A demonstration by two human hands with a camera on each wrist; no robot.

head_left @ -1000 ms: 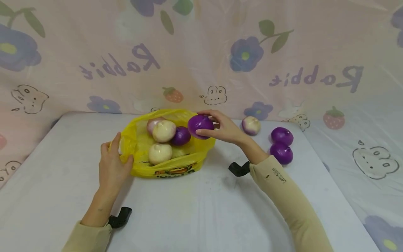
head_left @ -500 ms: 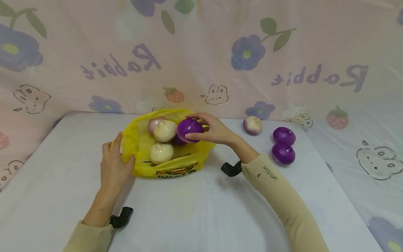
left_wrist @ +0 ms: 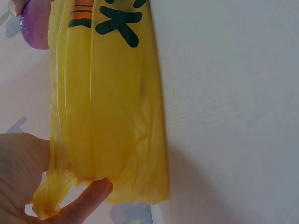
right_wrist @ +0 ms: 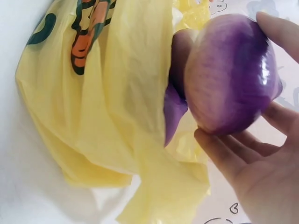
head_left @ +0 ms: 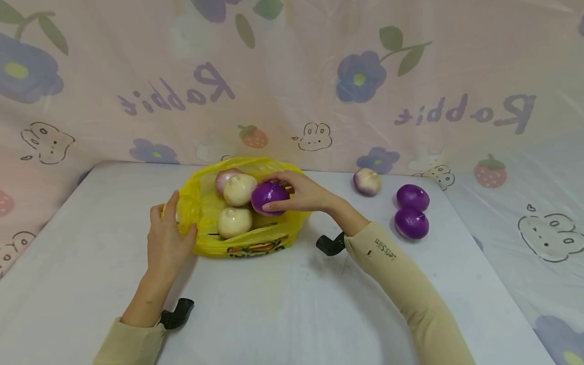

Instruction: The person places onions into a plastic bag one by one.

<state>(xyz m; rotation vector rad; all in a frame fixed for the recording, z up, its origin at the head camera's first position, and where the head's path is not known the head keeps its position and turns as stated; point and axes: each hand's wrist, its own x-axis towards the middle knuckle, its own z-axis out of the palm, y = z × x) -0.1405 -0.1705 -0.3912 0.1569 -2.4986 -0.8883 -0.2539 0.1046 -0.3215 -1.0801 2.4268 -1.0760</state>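
A yellow plastic bag (head_left: 207, 247) lies with its mouth open on the white table, and printing shows on its front. At its left end my left hand (head_left: 169, 246) grips the rim; in the left wrist view, thumb and fingers (left_wrist: 88, 200) hold the bunched plastic. My right hand (head_left: 306, 192) holds a glossy purple onion (head_left: 269, 196) over the bag's opening, fingers and thumb around it. Inside the bag sit two pale onions (head_left: 234, 223) and a pinkish one (head_left: 224, 178). Another purple onion (right_wrist: 175, 109) shows below the held one in the right wrist view.
To the right on the table (head_left: 283, 309) are two purple onions (head_left: 412, 223) touching each other, and a white-and-purple onion (head_left: 367, 181) near the back edge. A printed cloth (head_left: 274, 76) hangs behind. Black mounts (head_left: 177, 314) stick out from both wrists.
My right hand has moved left and down with the purple onion, from the bag's right edge to over its middle, covering the purple onion inside. The left hand keeps its grip.
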